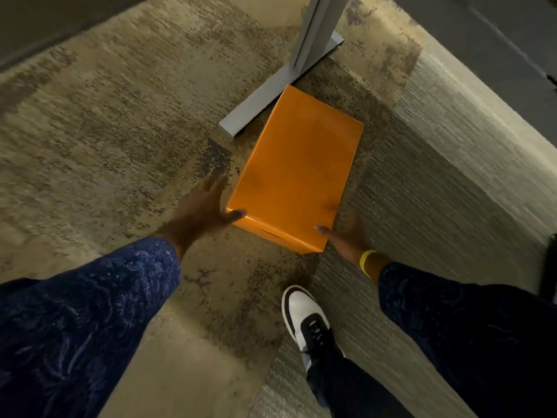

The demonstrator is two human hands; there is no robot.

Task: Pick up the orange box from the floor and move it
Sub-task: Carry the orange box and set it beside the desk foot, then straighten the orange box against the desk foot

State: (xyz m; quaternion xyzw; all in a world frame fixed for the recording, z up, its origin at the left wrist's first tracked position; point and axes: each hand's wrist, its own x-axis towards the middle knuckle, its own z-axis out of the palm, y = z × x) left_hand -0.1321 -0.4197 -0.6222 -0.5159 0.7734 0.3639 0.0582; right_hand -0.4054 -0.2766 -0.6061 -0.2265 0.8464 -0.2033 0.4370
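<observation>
Orange box (295, 173) touched by left hand (200, 212), right hand (346, 236).

An orange box (294, 167) lies on carpet (105, 131) beside a grey metal foot (256, 105). The left hand (199, 212) and right hand (346, 236) touch its near corners.

Saw only the thumb of the right hand (346, 236), with fingers hidden behind the orange box (295, 176); could not judge contact between box and carpet (90, 131); lost the grey post (319, 31) at the top edge; failed to identify the dark shape (550, 267) cut by the right edge.
</observation>
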